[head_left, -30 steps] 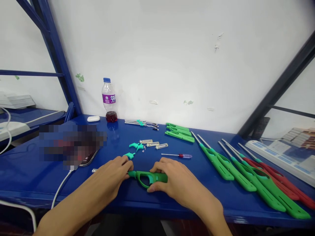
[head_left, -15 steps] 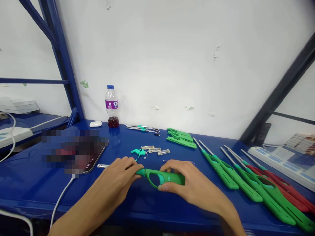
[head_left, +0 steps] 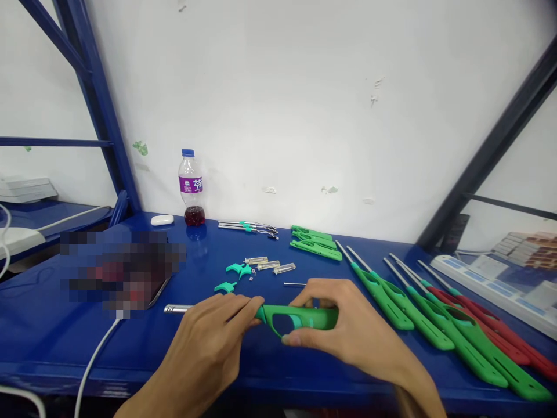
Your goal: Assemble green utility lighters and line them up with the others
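A green lighter (head_left: 281,318) with a teal collar and trigger lies level between both hands, low over the blue table's front part. My left hand (head_left: 217,325) is closed round its collar end, and the metal tube (head_left: 176,309) sticks out to the left beyond that hand. My right hand (head_left: 335,319) grips the green handle, thumb below and fingers above; part of the handle is hidden in it. Teal triggers (head_left: 225,287) lie behind my left hand, close to clear fuel tanks (head_left: 285,268). A thin metal rod (head_left: 295,284) lies just behind my right hand.
Several finished-looking green lighters (head_left: 380,296) and red ones (head_left: 500,322) lie at the right, beside a white power strip (head_left: 491,293). Green shells (head_left: 315,251) and metal tubes (head_left: 248,227) lie near the wall. A bottle (head_left: 191,188), white case (head_left: 162,220) and blurred-out device stand left.
Both hands have shifted slightly right with the lighter relative to the table items. The view has moved a little, and another teal trigger now shows behind my left hand.
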The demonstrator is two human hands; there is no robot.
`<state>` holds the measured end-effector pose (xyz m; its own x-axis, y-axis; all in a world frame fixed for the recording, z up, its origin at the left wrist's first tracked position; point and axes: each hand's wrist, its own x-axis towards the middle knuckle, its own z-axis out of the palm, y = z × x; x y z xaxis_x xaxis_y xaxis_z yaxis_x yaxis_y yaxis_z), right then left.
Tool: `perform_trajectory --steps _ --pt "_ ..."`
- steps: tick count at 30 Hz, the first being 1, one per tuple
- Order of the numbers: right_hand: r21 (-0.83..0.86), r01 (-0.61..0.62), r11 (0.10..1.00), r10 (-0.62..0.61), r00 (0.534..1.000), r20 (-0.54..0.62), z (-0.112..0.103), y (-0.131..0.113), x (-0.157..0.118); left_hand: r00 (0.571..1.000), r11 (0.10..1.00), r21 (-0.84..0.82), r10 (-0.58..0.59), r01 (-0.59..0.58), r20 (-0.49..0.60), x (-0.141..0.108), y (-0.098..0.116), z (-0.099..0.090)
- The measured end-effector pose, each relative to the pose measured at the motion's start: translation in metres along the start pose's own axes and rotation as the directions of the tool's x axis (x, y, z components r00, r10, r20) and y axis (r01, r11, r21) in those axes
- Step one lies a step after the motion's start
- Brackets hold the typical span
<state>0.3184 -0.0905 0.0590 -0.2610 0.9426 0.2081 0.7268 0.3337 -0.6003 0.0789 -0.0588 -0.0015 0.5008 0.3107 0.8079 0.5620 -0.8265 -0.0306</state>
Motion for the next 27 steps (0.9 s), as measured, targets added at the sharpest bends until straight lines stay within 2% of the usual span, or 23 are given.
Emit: perform_trajectory --steps 5,10,12,15,19,23,27 --pt "0.094 -0.071 0.993 0.066 0.996 0.053 0.003 0.003 0.006 0.999 0.996 0.084 -0.002 0.005 -0.036 -0.003 0.003 0.001" --pt "0.116 -0.125 0.985 0.115 0.989 0.091 0.006 0.010 0.006 0.999 0.997 0.077 -0.016 0.020 -0.046 -0.006 0.003 0.007" --pt "0.069 -0.105 0.992 0.101 0.993 0.061 0.007 0.010 0.005 0.999 0.999 0.012 -0.042 0.043 -0.030 -0.007 0.001 0.011" --pt "-0.013 -0.067 0.998 0.067 0.998 0.004 0.008 0.007 0.003 0.994 0.980 -0.171 -0.090 0.098 0.056 -0.007 -0.003 0.012" --pt "-0.037 -0.034 0.999 0.034 0.999 0.009 0.007 0.001 0.002 0.978 0.934 -0.305 -0.144 0.185 0.151 -0.004 -0.005 0.006" --pt "-0.016 -0.037 0.999 0.037 0.999 0.011 0.006 -0.002 0.001 0.983 0.953 -0.259 -0.124 0.155 0.133 -0.001 -0.003 0.003" --pt "0.012 -0.064 0.998 0.064 0.998 0.009 0.006 -0.001 0.001 0.996 0.994 -0.097 -0.054 0.060 0.066 -0.002 0.000 0.005"
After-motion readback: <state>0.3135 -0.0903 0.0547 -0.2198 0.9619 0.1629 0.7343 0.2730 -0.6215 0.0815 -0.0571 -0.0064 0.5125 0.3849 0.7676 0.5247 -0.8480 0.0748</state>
